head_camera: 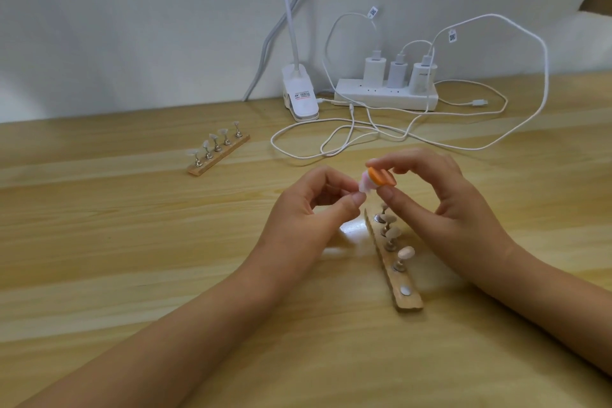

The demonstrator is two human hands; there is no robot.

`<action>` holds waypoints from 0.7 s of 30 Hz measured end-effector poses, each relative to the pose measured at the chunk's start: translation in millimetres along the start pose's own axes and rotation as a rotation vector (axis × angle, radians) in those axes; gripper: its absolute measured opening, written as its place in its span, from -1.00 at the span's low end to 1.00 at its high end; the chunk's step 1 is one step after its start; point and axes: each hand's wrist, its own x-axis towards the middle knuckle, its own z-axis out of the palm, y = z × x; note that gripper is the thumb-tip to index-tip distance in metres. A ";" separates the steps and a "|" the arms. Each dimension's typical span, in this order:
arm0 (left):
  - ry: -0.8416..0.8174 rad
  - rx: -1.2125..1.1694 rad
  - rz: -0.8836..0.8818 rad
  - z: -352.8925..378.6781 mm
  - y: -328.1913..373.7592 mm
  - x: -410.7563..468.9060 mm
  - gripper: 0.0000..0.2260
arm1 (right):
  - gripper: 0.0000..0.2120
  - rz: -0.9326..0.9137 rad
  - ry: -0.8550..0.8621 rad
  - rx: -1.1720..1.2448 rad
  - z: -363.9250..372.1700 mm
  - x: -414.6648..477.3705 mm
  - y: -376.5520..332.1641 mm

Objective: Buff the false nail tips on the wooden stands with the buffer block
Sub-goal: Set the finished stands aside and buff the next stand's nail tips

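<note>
My right hand (443,202) pinches a small orange buffer block (482,176) between thumb and fingers, above the near wooden stand (395,272). My left hand (314,205) pinches a pale false nail tip (465,185) on its holder, and the tip touches the block's left end. The near stand lies between my forearms and carries several metal pegs with nail tips (405,253); one bare round spot (404,290) shows near its front end. A second wooden stand (218,156) with several clear tips lies farther off at the left.
A white power strip (385,98) with three chargers sits at the back by the wall. Its white cables (351,139) loop over the wooden table (132,242) just beyond my hands. A white clip lamp base (301,96) stands left of the strip.
</note>
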 end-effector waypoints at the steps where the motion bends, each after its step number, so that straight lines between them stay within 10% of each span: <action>1: -0.003 -0.005 -0.004 0.0 -0.6 0.0 -0.92 | -0.76 0.000 0.002 0.002 -0.5 0.5 0.1; 21: 0.021 0.066 0.015 0.4 0.0 0.4 -0.94 | -0.82 0.074 0.025 0.342 1.8 0.1 -3.7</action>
